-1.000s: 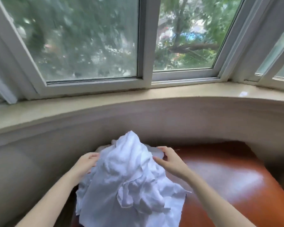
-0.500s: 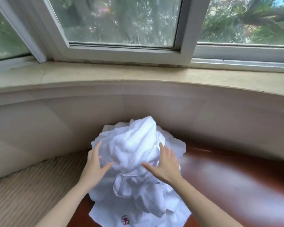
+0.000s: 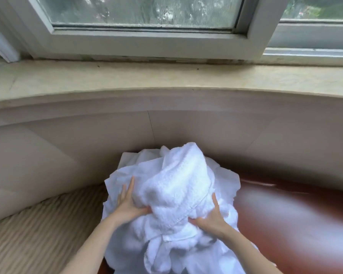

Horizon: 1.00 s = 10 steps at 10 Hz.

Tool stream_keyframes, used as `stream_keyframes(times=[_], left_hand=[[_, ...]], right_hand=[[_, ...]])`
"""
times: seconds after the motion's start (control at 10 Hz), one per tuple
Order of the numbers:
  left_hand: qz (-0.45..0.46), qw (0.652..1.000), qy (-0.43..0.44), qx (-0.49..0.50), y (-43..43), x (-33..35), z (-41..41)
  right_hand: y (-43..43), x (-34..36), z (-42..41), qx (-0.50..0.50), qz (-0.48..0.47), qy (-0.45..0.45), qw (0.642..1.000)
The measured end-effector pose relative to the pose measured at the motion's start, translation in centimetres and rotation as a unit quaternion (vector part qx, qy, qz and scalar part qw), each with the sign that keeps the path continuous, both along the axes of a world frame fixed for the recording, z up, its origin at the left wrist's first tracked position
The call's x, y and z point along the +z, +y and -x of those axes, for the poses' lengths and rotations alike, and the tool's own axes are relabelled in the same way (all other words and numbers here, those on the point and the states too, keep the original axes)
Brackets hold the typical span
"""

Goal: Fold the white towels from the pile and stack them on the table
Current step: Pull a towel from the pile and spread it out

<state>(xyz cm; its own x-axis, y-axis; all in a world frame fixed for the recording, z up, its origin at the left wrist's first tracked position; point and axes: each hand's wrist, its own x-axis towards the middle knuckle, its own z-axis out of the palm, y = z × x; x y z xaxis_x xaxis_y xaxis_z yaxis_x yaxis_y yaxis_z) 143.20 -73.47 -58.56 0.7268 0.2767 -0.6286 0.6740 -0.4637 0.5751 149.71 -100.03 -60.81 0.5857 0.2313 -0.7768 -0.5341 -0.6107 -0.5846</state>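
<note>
One tall heap of white towels [image 3: 178, 246], crumpled, at six o'clock of the view, piled on a glossy red-brown tabletop [image 3: 285, 224]. Topped by a thick terry towel [image 3: 178, 182], humped up toward twelve o'clock, with a stitched hem along its near edge. Nothing folded or stacked anywhere in sight. Judged to be the very start of the job, with the thick terry towel about to be lifted free.

Left hand [image 3: 128, 204] against the nine o'clock side of that towel: grip spread, fingers straight and pressed flat to the cloth, thumb pushed in under the hem. Right hand [image 3: 212, 216] at the four o'clock side: thumb along the hem, one finger stretched upward, the rest buried in folds. Impossible to tell whether pinching or merely pressing.

Beyond the heap: a ribbed beige cushion [image 3: 28, 234] at eight o'clock, a curved beige wall [image 3: 67, 155] behind, then a pale stone sill [image 3: 166, 78] and a white window frame [image 3: 147, 42] at twelve o'clock.

Possible trouble, as a guess: lifting with looser towels snagged underneath, dragging them along and toppling the heap toward nine o'clock, with cloth seemingly overhanging the tabletop there already. Also a slick surface, likely to let the whole pile slide under a sideways pull.
</note>
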Motion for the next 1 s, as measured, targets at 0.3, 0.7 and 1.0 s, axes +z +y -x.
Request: stream_keyframes(times=[0.3, 0.7, 1.0], left_hand=[[0.081, 0.995, -0.009, 0.056, 2.6, -4.0, -0.8], [0.27, 0.963, -0.023, 0.007, -10.5, 6.7, 2.0], [0.389, 0.918, -0.044, -0.062, -33.1, 11.1, -0.1]], right_hand=[[1.2, 0.9, 1.3, -0.111, -0.17, -0.004, 0.979], [-9.0, 10.2, 4.1, -0.138, -0.206, -0.057, 0.967], [-30.9, 16.7, 4.4, -0.157, -0.155, -0.12, 0.968]])
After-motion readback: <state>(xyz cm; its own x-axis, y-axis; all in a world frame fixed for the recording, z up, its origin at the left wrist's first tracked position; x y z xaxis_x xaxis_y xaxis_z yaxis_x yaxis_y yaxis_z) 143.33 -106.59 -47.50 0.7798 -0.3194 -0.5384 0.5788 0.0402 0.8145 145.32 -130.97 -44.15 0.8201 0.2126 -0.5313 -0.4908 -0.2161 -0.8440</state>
